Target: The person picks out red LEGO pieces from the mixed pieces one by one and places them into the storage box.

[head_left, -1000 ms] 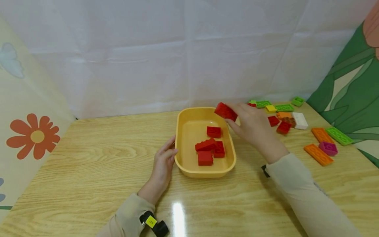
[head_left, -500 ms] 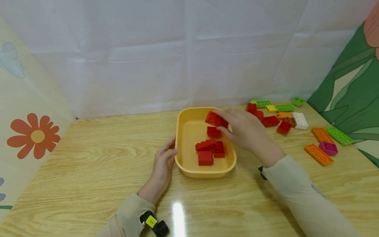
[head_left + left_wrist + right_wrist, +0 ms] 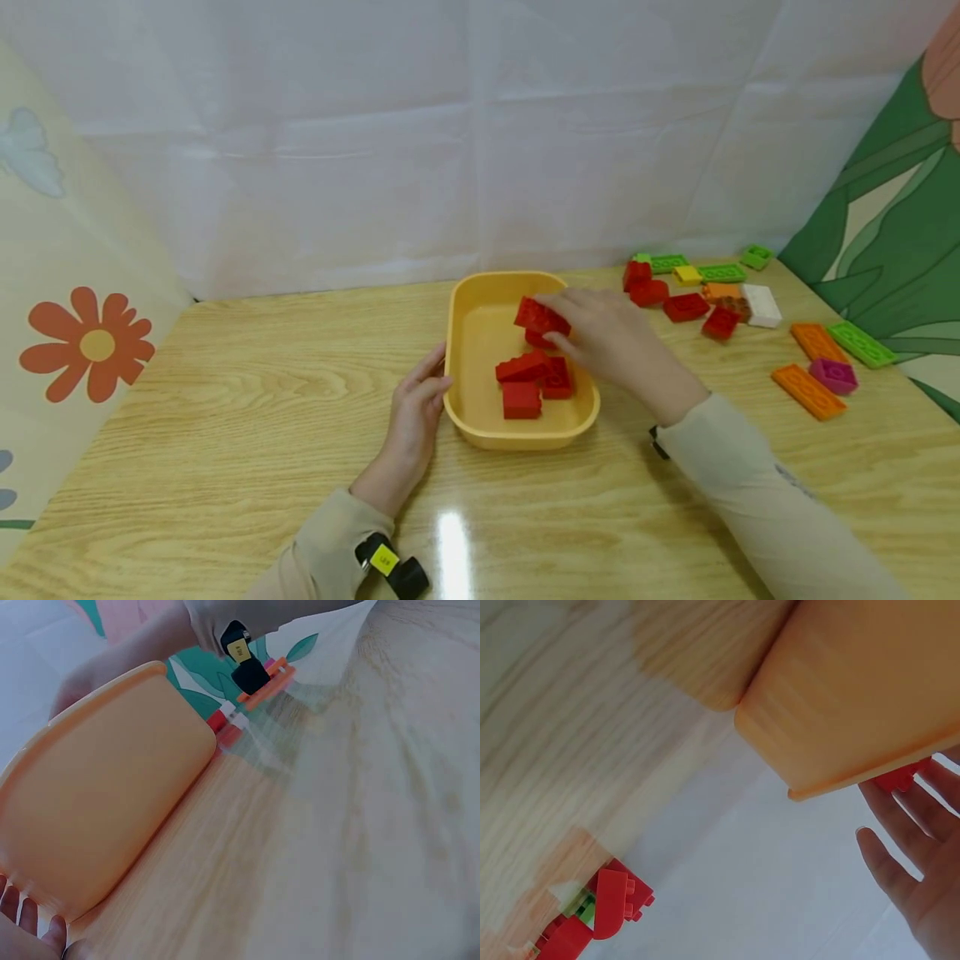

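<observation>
In the head view my right hand [image 3: 611, 340] pinches a red brick [image 3: 540, 316] between fingers and thumb, inside the back right of a yellow plastic bin [image 3: 467, 429]. Under it lies another red brick [image 3: 537, 339], partly covered; whether the two touch I cannot tell. Nearer the front, several red bricks [image 3: 521, 400] lie together on the bin's floor. My left hand [image 3: 408, 421] rests against the bin's left outer wall, and the left wrist view has its fingers [image 3: 28, 915] touching that wall low down. From the right wrist, the pinched brick [image 3: 900, 778] shows just past the rim.
Loose red bricks [image 3: 686, 307], green plates [image 3: 722, 273], a yellow brick [image 3: 686, 276] and a white brick [image 3: 761, 306] lie at the back right of the wooden table [image 3: 262, 400]. Orange plates [image 3: 808, 392] and a magenta brick [image 3: 833, 377] lie further right. A white cloth [image 3: 337, 150] hangs behind.
My right hand has moved left and down with the red brick, from above the bin's right rim to inside it. The left hand and bin have stayed put.
</observation>
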The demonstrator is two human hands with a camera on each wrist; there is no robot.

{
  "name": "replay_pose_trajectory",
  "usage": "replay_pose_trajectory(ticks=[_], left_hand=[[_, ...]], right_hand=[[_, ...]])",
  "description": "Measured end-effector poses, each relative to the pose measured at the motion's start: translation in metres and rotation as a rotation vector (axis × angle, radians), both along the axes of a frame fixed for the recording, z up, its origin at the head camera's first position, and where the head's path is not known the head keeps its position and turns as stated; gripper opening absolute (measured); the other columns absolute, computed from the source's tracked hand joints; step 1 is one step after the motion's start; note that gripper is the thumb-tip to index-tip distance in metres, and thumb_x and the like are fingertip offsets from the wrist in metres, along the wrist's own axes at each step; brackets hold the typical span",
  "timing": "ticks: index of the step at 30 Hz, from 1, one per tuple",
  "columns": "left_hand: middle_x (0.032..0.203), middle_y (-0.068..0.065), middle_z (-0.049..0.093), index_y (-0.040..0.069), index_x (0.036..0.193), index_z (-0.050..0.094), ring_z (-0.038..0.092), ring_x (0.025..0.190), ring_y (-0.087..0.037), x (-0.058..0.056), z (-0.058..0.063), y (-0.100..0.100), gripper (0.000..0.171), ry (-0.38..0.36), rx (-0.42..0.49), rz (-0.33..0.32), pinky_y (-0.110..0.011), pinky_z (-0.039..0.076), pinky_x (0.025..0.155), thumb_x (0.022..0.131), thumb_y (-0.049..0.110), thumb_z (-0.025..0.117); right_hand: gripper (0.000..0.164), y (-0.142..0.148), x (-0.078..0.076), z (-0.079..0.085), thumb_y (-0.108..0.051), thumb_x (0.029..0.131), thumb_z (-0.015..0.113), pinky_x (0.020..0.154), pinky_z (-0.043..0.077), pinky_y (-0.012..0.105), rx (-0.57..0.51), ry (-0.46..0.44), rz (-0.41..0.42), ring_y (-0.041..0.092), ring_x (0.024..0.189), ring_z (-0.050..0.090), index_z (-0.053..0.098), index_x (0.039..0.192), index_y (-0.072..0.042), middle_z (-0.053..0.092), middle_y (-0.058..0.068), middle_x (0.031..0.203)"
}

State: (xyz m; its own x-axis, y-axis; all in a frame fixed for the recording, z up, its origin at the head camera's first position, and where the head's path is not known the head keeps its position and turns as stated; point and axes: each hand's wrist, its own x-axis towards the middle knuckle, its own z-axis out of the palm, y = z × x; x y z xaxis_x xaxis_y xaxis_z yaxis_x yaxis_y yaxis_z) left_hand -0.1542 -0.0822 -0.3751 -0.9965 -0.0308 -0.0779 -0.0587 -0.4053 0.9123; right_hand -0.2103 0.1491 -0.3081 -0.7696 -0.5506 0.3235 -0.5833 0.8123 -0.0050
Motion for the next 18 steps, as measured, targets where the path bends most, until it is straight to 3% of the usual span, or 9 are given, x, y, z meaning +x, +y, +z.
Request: replay_pose_trajectory(ticks=[12,18], left_hand=[[0.144,-0.023,0.044,-0.001,0.139,0.043,0.052,0.115,-0.016,0.0,0.0,0.0,0.055,-0.001,-0.005,-0.001,-0.013,0.049,0.085,0.084,-0.001,0.045],[0.144,-0.023,0.044,-0.001,0.139,0.043,0.053,0.112,-0.015,0.0,0.0,0.0,0.055,-0.006,-0.013,-0.001,-0.013,0.049,0.084,0.084,-0.001,0.045]], right_hand=[[0.048,-0.002,-0.002,-0.01,-0.027,0.082,0.068,0.08,0.053,0.047,0.019,0.018,0.051,0.027,0.091,0.063,0.06,0.125,-0.008,0.071,0.012,0.104],[0.048,-0.002,-0.002,-0.012,-0.026,0.082,0.068,0.084,0.052,0.049,0.021,-0.013,0.032,0.029,0.093,0.062,0.059,0.125,-0.008,0.071,0.013,0.108]])
